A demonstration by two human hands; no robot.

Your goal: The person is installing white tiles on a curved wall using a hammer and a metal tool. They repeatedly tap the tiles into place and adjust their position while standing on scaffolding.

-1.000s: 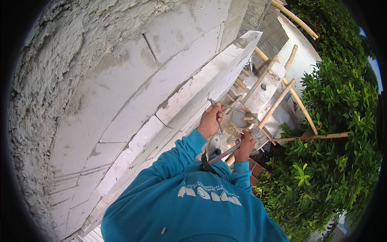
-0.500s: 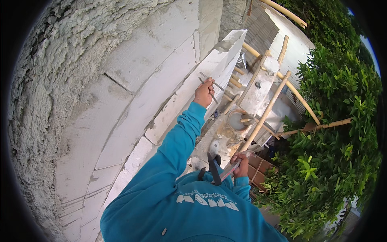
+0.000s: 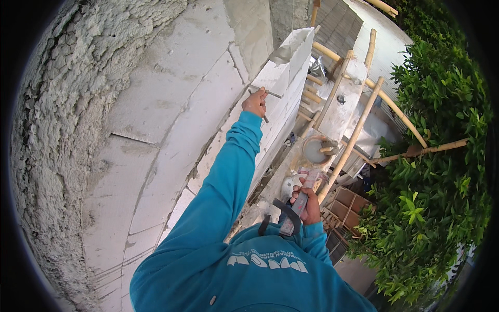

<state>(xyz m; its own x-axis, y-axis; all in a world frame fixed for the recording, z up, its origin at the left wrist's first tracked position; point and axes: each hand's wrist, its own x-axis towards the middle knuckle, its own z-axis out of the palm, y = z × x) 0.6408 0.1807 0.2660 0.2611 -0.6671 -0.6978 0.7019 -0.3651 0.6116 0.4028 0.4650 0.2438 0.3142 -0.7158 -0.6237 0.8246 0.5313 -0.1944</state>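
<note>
Your L hand (image 3: 254, 104) was reached well out, fingers curled closed around a thin metal rod (image 3: 274, 94), at the top of the low block wall (image 3: 273, 78). Rod ends stuck out either side of the fist; might've been one bent piece or two, too small to tell. Your R hand (image 3: 310, 204) was closed around a flat red-and-white bar (image 3: 300, 203), held near your chest, well apart from the L.

Room-wise: the tall wall (image 3: 130, 177) boxed in your L side, w/ the low wall's long edge running away in front of it. On the R, a bamboo pole (image 3: 355, 130) slanted past just beyond your R hand, w/ a round bucket (image 3: 305, 145) farther out, btwn pole & low wall. Leaves (image 3: 426, 197) filled the far R.

Hard to see: a black strap (image 3: 297, 223) crossed the bar's lower end, your L palm was out of sight, & most of your R forearm was hidden. Tall wall & leaves got cut off at the dark round rim of view.
</note>
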